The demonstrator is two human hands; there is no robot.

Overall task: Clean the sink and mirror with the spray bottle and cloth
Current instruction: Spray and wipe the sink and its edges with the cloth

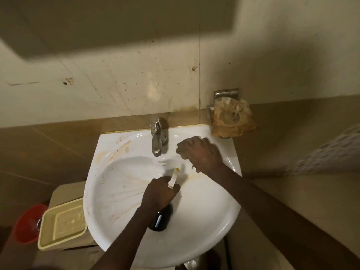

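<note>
— Where was the cloth [184,148]?

— Under the right hand [202,152], pressed flat on the back rim of the white sink [204,211], just right of the metal tap [156,138]. The fingers were spread over it and its edges showed at the fingertips; the grip looked more like a press than a full clench, though the palm hid the underside.

— And the spray bottle [162,219]?

— The left hand [159,193] had it, fingers wrapped tight round the neck. The dark body hung below the hand over the basin, and the pale nozzle pointed up toward the tap.

— What state was the basin in?

— Brown streaks fanned across the left of the bowl, and stains marked the rim left of the tap.

— The mirror [116,22]?

— Only its lower part showed, above the spotted wall tiles [136,80]. A cream tray [62,225] and a red bucket [29,225] sat beside the sink, lower left.
</note>
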